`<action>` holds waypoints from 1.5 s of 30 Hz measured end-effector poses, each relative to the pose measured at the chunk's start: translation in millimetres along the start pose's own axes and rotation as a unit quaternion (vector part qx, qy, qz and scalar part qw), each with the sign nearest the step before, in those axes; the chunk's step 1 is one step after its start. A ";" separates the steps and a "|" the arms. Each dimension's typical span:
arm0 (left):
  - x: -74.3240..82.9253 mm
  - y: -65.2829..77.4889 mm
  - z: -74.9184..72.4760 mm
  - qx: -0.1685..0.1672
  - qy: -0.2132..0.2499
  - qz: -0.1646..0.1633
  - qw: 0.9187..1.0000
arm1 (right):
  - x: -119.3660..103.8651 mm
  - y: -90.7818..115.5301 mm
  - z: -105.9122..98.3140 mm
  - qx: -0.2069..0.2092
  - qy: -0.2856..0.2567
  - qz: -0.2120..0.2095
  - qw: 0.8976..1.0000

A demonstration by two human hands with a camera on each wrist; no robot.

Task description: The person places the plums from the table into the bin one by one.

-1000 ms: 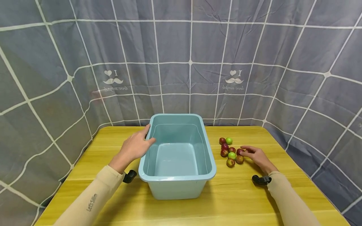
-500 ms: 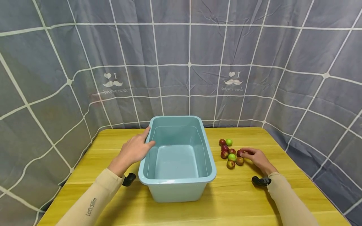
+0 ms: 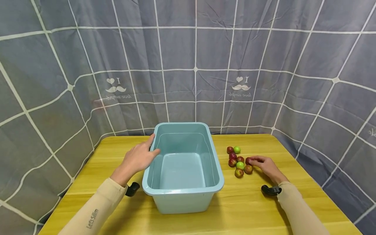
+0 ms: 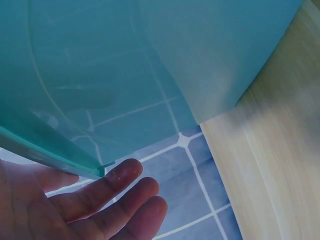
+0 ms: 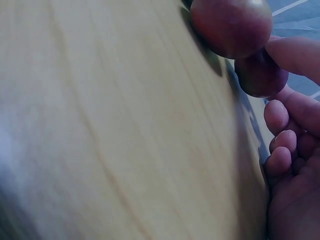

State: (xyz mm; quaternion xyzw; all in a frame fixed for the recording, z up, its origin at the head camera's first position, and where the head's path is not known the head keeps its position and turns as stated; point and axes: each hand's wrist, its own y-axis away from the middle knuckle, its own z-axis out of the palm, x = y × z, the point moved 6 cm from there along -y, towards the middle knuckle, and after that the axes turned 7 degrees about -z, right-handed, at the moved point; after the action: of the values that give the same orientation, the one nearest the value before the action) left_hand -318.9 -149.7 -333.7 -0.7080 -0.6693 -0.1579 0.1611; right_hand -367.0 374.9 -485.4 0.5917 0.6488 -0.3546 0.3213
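A light blue plastic tub stands on the table in the head view. My left hand holds its left rim, thumb over the inner side and the other fingers outside; in the left wrist view, several fingers show below the rim. To the right of the tub lies a loose cluster of small round apples, mostly red, such as one red apple, and two green, including a green apple. At the cluster's right edge my right hand pinches a small dark red apple between thumb and finger.
Another red apple sits close beside the pinched one in the right wrist view. The yellow wooden table bears everything. A grey curtain with white grid lines hangs behind and at both sides.
My right hand's fingers have drawn together on the dark red apple. My left hand stays on the tub rim. The head view has tilted slightly, so everything sits lower in it.
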 end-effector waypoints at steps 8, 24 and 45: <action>0.6 -1.7 -0.9 0.002 -0.003 -0.003 1.000 | -3.6 -1.6 -1.5 -0.001 0.011 -0.006 1.000; 0.1 -1.7 -5.4 -0.014 -0.008 -0.017 1.000 | -6.7 -1.9 -4.0 -0.004 0.038 0.008 0.999; -1.6 -1.1 -1.1 -0.033 -0.014 -0.028 0.999 | -4.0 0.8 -5.0 0.012 0.005 0.011 1.000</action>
State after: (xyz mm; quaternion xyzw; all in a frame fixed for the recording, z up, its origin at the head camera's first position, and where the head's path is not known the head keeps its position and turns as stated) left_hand -320.1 -151.6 -333.4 -0.6961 -0.6855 -0.1739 0.1236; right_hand -365.9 376.9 -479.4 0.6045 0.6391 -0.3563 0.3150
